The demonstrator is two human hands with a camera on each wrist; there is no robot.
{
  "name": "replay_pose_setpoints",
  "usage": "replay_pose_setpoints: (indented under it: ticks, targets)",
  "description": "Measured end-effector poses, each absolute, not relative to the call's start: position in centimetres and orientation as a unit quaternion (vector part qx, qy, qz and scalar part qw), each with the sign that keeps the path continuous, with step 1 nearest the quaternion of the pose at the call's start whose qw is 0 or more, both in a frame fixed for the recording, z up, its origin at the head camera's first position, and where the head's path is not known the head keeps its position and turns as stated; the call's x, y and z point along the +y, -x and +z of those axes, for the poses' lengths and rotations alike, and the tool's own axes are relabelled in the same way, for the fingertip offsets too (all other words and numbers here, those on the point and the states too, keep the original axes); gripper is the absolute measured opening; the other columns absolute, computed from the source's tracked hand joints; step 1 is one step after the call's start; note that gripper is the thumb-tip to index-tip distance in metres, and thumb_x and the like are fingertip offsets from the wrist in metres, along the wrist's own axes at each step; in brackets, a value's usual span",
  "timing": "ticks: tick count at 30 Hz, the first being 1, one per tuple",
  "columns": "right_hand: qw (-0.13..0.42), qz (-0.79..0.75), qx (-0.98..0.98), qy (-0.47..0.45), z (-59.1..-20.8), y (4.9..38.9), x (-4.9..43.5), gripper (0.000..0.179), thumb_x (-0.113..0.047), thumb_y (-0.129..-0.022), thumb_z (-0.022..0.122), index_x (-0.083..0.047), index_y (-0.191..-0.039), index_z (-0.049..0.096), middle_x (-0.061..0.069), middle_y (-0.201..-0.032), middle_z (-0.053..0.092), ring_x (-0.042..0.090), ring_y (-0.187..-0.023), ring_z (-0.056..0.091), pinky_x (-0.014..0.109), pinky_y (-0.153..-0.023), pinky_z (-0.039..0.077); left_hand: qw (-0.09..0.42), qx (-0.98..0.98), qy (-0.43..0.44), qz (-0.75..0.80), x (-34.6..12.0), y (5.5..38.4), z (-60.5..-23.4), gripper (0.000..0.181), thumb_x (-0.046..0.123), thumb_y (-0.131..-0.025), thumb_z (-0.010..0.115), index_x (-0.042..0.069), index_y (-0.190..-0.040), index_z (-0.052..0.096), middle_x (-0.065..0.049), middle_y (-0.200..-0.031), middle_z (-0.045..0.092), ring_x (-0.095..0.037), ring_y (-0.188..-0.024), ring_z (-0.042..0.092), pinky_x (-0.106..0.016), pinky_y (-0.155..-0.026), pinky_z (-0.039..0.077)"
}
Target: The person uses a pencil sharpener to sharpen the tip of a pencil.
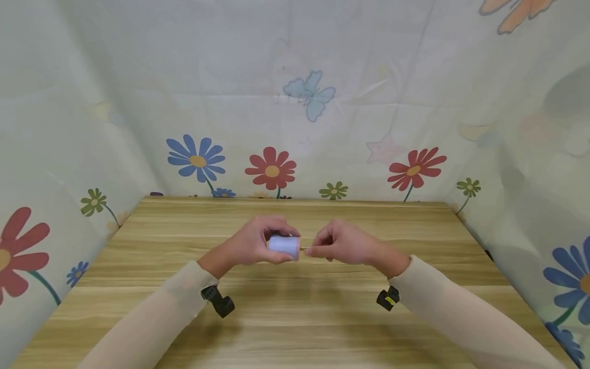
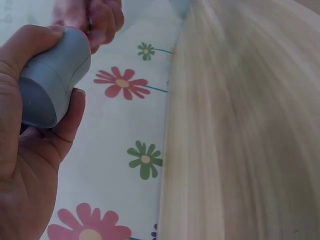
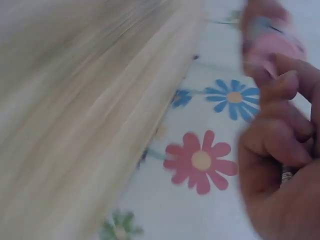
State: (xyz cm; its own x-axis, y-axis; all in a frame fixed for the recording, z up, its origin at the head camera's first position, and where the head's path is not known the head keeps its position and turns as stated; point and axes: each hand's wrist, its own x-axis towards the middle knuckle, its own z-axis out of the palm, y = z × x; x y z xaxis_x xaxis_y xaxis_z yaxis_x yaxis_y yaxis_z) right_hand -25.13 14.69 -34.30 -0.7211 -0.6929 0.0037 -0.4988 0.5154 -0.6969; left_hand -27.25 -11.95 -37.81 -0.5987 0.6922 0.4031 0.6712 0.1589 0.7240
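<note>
A small pale blue-grey cylinder [image 1: 283, 246] with a pink end lies sideways above the table, held by my left hand [image 1: 252, 242] with fingers and thumb around it. In the left wrist view its rounded grey body [image 2: 56, 75] shows a seam. Facing it, my right hand [image 1: 346, 247] pinches a thin, yellowish stick-like piece [image 1: 303, 248] at the pink end; my fingers hide most of it, so its kind is unclear. The right wrist view is blurred there, showing the pink end [image 3: 276, 48] beside my fingertips. A silvery ridged bit [image 3: 286, 176] shows among the right fingers.
Both hands are above a wood-grain table [image 1: 295, 328]. A pale cloth backdrop [image 1: 221, 61] printed with flowers and butterflies rises behind the table and at both sides. Black wrist cameras [image 1: 223, 304] sit at both cuffs.
</note>
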Motion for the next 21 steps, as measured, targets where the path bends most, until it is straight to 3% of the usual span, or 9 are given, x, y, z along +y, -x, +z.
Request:
replay_pose_setpoints:
  ticks: [3,5,7,9,11,14,18,21]
  targets:
    - [-0.092,-0.186,0.852,0.480,-35.2,25.1,14.8,0.012,-0.024,-0.094,0.076,-0.015,-0.086,0.077,-0.008,-0.069,0.061,0.004,-0.055,0.049,0.019,-0.053,0.043,0.020,0.765,-0.428,0.480,-12.1,27.6,-37.7,0.038,0.012,-0.081,0.086,0.013,-0.117,0.075,-0.001,-0.103,0.069,-0.020,-0.081,0.065,-0.032,-0.064,0.057]
    - [-0.235,-0.092,0.817,0.518,-35.8,25.0,14.9,0.012,-0.024,-0.093,0.076,-0.013,-0.090,0.076,-0.007,-0.073,0.063,0.005,-0.059,0.054,0.020,-0.056,0.048,0.022,0.767,-0.419,0.486,-12.1,27.8,-37.6,0.037,0.012,-0.082,0.086,0.014,-0.117,0.075,-0.001,-0.104,0.070,-0.021,-0.080,0.065,-0.033,-0.064,0.057]
    - [-0.317,-0.037,0.788,0.527,-36.3,24.9,15.0,0.014,-0.025,-0.093,0.076,-0.012,-0.091,0.073,-0.004,-0.073,0.061,0.007,-0.059,0.055,0.021,-0.056,0.050,0.023,0.766,-0.419,0.488,-12.1,27.8,-37.6,0.036,0.013,-0.082,0.086,0.014,-0.116,0.075,-0.002,-0.103,0.070,-0.021,-0.080,0.065,-0.033,-0.064,0.057]
    - [-0.335,-0.028,0.781,0.525,-36.5,24.7,15.0,0.014,-0.026,-0.094,0.076,-0.013,-0.089,0.073,-0.005,-0.072,0.060,0.007,-0.059,0.055,0.021,-0.055,0.049,0.024,0.762,-0.423,0.489,-12.1,27.8,-37.8,0.036,0.013,-0.082,0.086,0.013,-0.116,0.075,-0.003,-0.102,0.070,-0.022,-0.079,0.065,-0.033,-0.063,0.057]
    - [-0.315,-0.050,0.790,0.524,-36.4,24.6,15.1,0.015,-0.027,-0.095,0.075,-0.014,-0.087,0.072,-0.007,-0.070,0.059,0.004,-0.057,0.053,0.019,-0.054,0.047,0.023,0.760,-0.426,0.490,-11.9,27.7,-37.9,0.036,0.014,-0.081,0.086,0.013,-0.116,0.075,-0.004,-0.100,0.069,-0.021,-0.079,0.065,-0.033,-0.063,0.057]
    - [-0.231,-0.122,0.813,0.520,-35.9,24.4,15.1,0.022,-0.026,-0.097,0.072,-0.016,-0.077,0.069,-0.009,-0.064,0.052,0.000,-0.053,0.044,0.016,-0.052,0.038,0.019,0.757,-0.432,0.489,-11.8,27.5,-38.0,0.037,0.013,-0.080,0.087,0.012,-0.115,0.075,-0.004,-0.097,0.067,-0.020,-0.079,0.064,-0.032,-0.063,0.057]
    - [-0.047,-0.252,0.846,0.467,-34.9,24.3,14.9,0.030,-0.026,-0.100,0.068,-0.019,-0.070,0.068,-0.012,-0.058,0.042,-0.001,-0.050,0.033,0.018,-0.050,0.029,0.007,0.759,-0.439,0.480,-11.6,27.0,-37.9,0.037,0.013,-0.079,0.088,0.014,-0.114,0.076,-0.001,-0.095,0.066,-0.019,-0.079,0.063,-0.031,-0.062,0.056]
    - [0.104,-0.350,0.855,0.369,-34.5,24.5,14.9,0.028,-0.025,-0.099,0.069,-0.017,-0.073,0.075,-0.011,-0.056,0.041,0.004,-0.048,0.032,0.021,-0.047,0.028,0.000,0.766,-0.443,0.467,-11.5,26.9,-37.8,0.037,0.016,-0.078,0.089,0.014,-0.113,0.077,0.000,-0.096,0.067,-0.018,-0.080,0.063,-0.030,-0.062,0.056]
